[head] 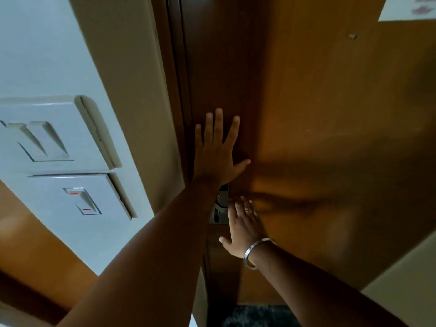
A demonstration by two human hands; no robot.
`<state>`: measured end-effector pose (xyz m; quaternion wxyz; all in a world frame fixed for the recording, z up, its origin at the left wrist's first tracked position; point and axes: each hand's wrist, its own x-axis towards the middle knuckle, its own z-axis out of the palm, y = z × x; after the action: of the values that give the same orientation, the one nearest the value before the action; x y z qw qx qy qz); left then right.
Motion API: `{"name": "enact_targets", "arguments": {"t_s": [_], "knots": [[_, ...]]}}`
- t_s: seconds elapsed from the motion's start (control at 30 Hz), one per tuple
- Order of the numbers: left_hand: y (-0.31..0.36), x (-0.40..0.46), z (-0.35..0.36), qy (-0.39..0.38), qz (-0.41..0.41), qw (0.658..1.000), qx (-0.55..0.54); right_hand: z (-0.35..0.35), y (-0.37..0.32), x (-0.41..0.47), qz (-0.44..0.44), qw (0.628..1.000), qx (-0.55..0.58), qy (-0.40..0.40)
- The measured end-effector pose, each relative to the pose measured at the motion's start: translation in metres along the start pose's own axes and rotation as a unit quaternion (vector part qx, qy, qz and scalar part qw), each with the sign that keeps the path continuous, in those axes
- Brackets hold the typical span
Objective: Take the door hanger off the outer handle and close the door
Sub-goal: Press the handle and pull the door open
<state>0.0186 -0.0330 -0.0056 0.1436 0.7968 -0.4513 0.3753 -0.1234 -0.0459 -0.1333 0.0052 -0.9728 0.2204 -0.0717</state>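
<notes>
A brown wooden door [318,109] fills the middle and right of the view, its left edge against the dark frame [179,67]. My left hand [215,149] lies flat on the door near that edge, fingers spread and pointing up. Below it, my right hand [245,226], with a ring and a metal bangle, presses flat on the door beside the metal lock plate [220,214]. Part of the lock plate is hidden behind my left forearm. No door hanger or handle shows in view.
On the white wall at left sit two switch plates, an upper double switch [54,135] and a lower single switch [80,199]. A white paper [408,8] is stuck at the door's top right. A dark rug [257,316] lies on the floor below.
</notes>
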Motion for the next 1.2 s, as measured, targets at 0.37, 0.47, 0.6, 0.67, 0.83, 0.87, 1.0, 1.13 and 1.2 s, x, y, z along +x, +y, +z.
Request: {"name": "enact_targets", "arguments": {"t_s": [0.37, 0.47, 0.6, 0.67, 0.83, 0.87, 1.0, 1.13, 1.2], "knots": [[0.001, 0.001, 0.005, 0.011, 0.006, 0.999, -0.035, 0.021, -0.007, -0.001, 0.063, 0.993, 0.101, -0.002], [0.002, -0.001, 0.001, -0.008, -0.002, 1.000, -0.029, 0.019, -0.004, -0.004, 0.051, 0.991, 0.119, -0.013], [0.005, -0.004, -0.005, -0.022, -0.015, 1.000, -0.017, 0.010, -0.001, -0.010, 0.028, 0.992, 0.123, -0.017], [0.006, -0.007, -0.010, -0.028, -0.021, 0.999, -0.016, 0.003, 0.001, -0.012, 0.019, 0.992, 0.120, -0.043], [0.013, -0.020, -0.027, -0.041, -0.035, 0.998, -0.027, -0.012, 0.008, -0.028, -0.011, 0.991, 0.082, -0.105], [0.015, -0.023, -0.031, -0.050, -0.041, 0.998, -0.026, -0.012, 0.009, -0.032, -0.014, 0.991, 0.077, -0.109], [0.025, -0.038, -0.052, -0.081, -0.059, 0.995, -0.014, -0.024, 0.010, -0.051, -0.036, 0.991, 0.049, -0.118], [0.032, -0.052, -0.070, -0.100, -0.057, 0.993, 0.001, -0.042, 0.011, -0.065, -0.087, 0.993, -0.009, -0.076], [0.036, -0.058, -0.080, -0.102, -0.059, 0.993, 0.016, -0.047, 0.006, -0.074, -0.102, 0.992, -0.030, -0.064]]}}
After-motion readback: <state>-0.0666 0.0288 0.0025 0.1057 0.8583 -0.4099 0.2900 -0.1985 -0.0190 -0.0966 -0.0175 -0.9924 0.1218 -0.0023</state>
